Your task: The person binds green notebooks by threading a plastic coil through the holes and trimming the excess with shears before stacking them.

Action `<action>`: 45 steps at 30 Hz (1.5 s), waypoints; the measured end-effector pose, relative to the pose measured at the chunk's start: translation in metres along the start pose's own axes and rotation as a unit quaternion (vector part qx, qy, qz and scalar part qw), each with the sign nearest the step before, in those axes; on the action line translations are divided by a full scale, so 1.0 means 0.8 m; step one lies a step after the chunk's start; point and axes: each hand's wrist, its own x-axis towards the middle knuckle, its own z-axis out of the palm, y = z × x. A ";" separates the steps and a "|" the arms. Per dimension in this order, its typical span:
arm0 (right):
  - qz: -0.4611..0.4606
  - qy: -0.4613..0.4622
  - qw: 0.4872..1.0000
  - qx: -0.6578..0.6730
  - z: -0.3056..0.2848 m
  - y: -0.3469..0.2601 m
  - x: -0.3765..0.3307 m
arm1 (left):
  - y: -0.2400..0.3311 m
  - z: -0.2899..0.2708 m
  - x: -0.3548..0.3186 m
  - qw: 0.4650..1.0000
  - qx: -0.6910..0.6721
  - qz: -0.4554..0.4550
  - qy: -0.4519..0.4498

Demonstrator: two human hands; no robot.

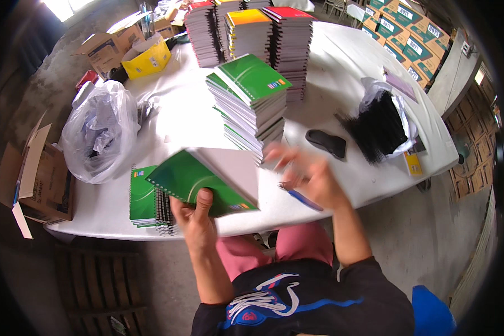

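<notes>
A green notebook (pixel 199 182) with a row of holes along its slanting left edge is tilted above the table, its pale pages or back board fanned out behind the cover. My left hand (pixel 196 215) is closed on its lower edge, thumb on the green cover. My right hand (pixel 311 176) is raised right of the notebook, its fingers smeared by motion. Beneath that palm shows a slim tool with a blue handle (pixel 305 200); whether it is held or lies on the table is unclear. Left of my left hand lies a small pile of spiral-bound green notebooks (pixel 144 196).
Ahead stands a tall stack of green notebooks (pixel 257 78), with red and yellow notebook stacks (pixel 291 39) behind. Black binding coils (pixel 378 126) and a dark flat object (pixel 326 143) lie right. A plastic bag (pixel 98 131), yellow box (pixel 145 59) and open carton (pixel 42 179) are left.
</notes>
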 end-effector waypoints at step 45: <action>0.059 -0.101 0.993 -0.025 0.033 0.031 -0.024 | -0.097 0.010 -0.042 0.698 0.691 0.180 0.050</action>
